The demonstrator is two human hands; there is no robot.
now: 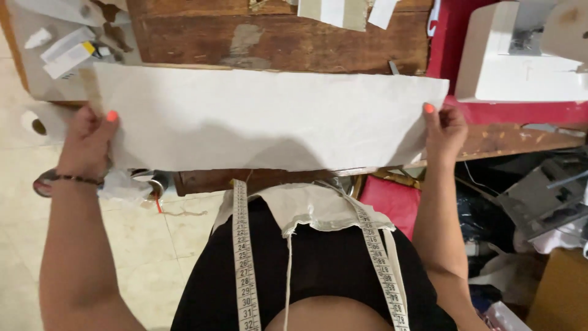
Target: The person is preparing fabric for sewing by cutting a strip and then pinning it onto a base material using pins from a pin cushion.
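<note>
black top, beaded bracelet (76,179), orange nail polish, bare forearms

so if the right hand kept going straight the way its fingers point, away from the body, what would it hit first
Probably the white sewing machine. The right hand, gripping the cloth by its end, points up the table toward the machine's base on the red surface, though depth is unclear.

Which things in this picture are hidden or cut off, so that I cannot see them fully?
Head view only:
- Wooden table: its middle is covered by the cream cloth.
- Left hand and right hand: fingers hidden behind the cloth.
- White sewing machine: cut off by the top and right edges.
- Measuring tape: cut off by the bottom edge.
</note>
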